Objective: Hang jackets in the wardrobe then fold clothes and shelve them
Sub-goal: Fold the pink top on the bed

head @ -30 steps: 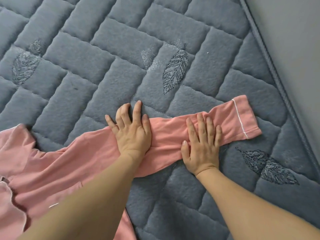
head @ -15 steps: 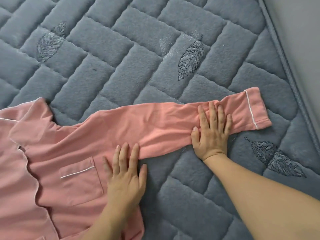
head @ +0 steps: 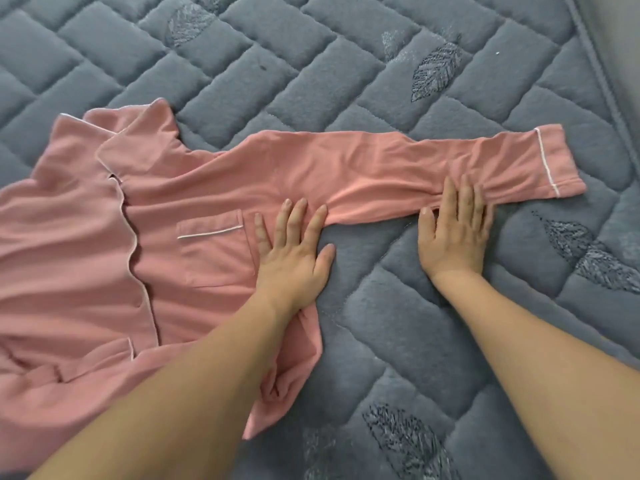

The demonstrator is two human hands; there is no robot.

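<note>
Currently pink pajama shirt [head: 214,188] flat on grey quilted bed [head: 346,64], sleeve stretched right; left hand [head: 291,251] flat by the armpit, right hand [head: 453,233] flat on sleeve's lower edge, fingers straight, gripping nothing

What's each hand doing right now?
Left hand: open, flat on the pink shirt by the underarm.
Right hand: open, fingers pressing the sleeve.

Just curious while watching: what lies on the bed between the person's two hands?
In the head view, between the left hand and right hand lies bare grey quilt; the pink shirt's sleeve runs just beyond it.
</note>
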